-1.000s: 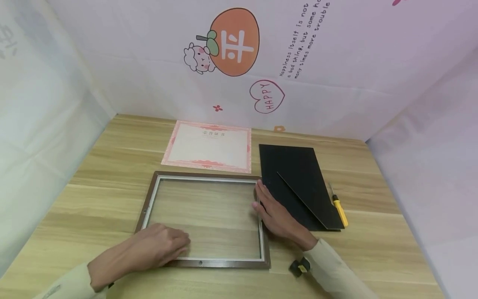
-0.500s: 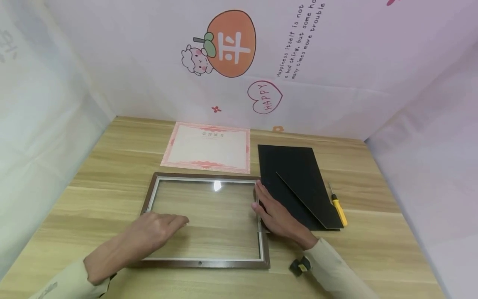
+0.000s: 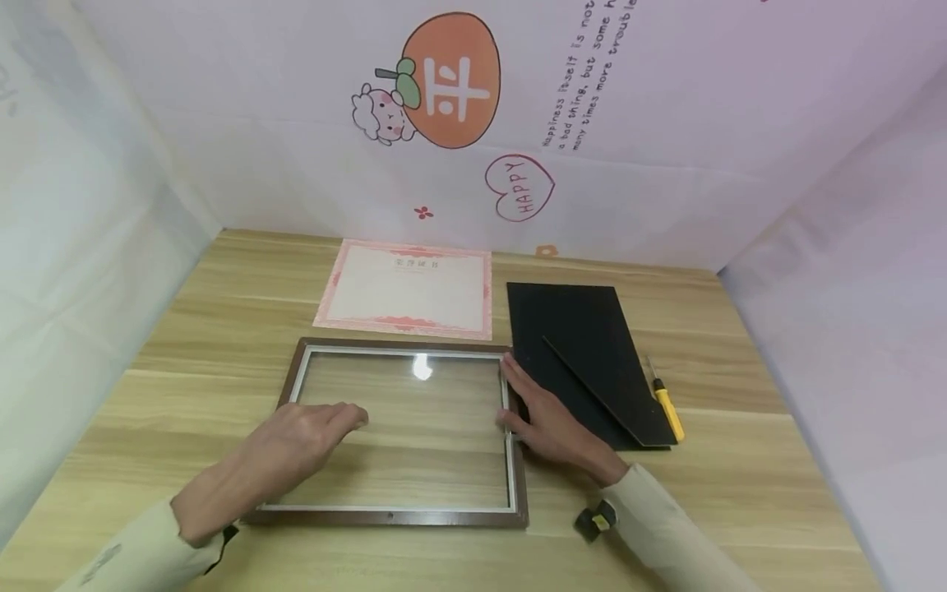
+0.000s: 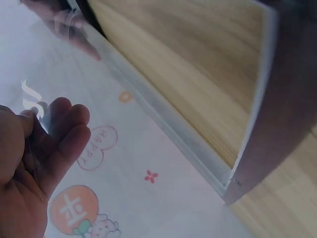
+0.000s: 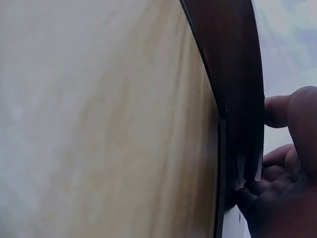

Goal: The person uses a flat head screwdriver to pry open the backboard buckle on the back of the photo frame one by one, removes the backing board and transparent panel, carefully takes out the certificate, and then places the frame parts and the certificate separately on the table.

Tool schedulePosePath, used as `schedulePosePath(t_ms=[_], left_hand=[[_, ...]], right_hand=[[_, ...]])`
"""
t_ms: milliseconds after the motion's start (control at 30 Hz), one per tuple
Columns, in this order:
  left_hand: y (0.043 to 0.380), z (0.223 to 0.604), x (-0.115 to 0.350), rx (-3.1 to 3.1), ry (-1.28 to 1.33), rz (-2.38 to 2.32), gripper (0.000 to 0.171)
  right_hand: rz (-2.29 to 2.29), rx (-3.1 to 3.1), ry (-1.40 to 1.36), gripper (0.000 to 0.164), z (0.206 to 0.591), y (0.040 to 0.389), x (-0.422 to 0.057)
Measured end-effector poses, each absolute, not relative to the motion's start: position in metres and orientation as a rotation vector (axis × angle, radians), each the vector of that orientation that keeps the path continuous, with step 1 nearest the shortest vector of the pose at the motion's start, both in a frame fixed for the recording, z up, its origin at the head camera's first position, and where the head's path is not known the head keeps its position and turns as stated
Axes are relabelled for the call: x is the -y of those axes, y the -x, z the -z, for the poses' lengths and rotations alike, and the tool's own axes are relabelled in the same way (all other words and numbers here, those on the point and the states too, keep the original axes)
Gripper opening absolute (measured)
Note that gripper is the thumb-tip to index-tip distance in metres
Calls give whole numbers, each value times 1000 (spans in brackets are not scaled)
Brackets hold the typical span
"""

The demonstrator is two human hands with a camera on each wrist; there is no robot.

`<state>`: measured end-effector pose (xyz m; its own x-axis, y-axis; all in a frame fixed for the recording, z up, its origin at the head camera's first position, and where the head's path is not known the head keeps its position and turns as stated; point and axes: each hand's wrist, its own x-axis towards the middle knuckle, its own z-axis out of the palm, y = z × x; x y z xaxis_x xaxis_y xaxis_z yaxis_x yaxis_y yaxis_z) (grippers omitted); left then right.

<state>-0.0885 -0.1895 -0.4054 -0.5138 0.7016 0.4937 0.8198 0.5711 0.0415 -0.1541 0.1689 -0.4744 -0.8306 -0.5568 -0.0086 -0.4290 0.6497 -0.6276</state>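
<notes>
A brown picture frame (image 3: 414,517) with a silver inner edge lies flat on the table. My left hand (image 3: 284,444) is raised over its left half. In the left wrist view, that hand's thumb and fingertips pinch what looks like a clear sheet; a shine and a thin edge line show at the fingers. The sheet's outline is hard to make out. My right hand (image 3: 551,419) rests along the frame's right side, fingers stretched toward the far corner and thumb by the inner edge. The right wrist view shows its fingers touching the dark frame (image 5: 237,79).
A pink-bordered certificate (image 3: 407,288) lies beyond the frame. To the right are black backing boards (image 3: 570,316), one slanting over the other. A yellow-handled screwdriver (image 3: 669,413) lies beside them. A printed white cloth (image 3: 629,197) hangs behind the table.
My left hand has risen from the frame's near left part and moved slightly away from me. A bright glare has appeared on the clear surface. My right hand stays on the frame's right side.
</notes>
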Motion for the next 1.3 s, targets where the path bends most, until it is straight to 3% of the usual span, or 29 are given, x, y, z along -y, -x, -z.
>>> schedulePosePath(t_ms=[100, 167, 300, 633, 867, 1067, 1200, 1300], left_hand=[[90, 406, 192, 2373, 1176, 391, 8], [91, 403, 193, 2351, 1136, 415, 12], [95, 396, 195, 2312, 1101, 448, 36], [105, 362, 200, 2238, 1070, 358, 38], [115, 329, 217, 2190, 1020, 287, 33], [123, 314, 242, 2216, 815, 437, 44], [126, 312, 268, 2232, 597, 618, 21], [129, 318, 293, 2259, 385, 768, 14]], right_hand=[[936, -2650, 827, 74, 474, 155, -169], [924, -2638, 835, 71, 473, 155, -169], [893, -2632, 814, 64, 473, 155, -170], [973, -2582, 770, 55, 473, 157, -174], [964, -2565, 784, 67, 474, 157, -176], [964, -2590, 826, 76, 474, 157, -178], [970, -2586, 819, 79, 476, 157, -179], [976, -2586, 815, 79, 476, 158, -180]])
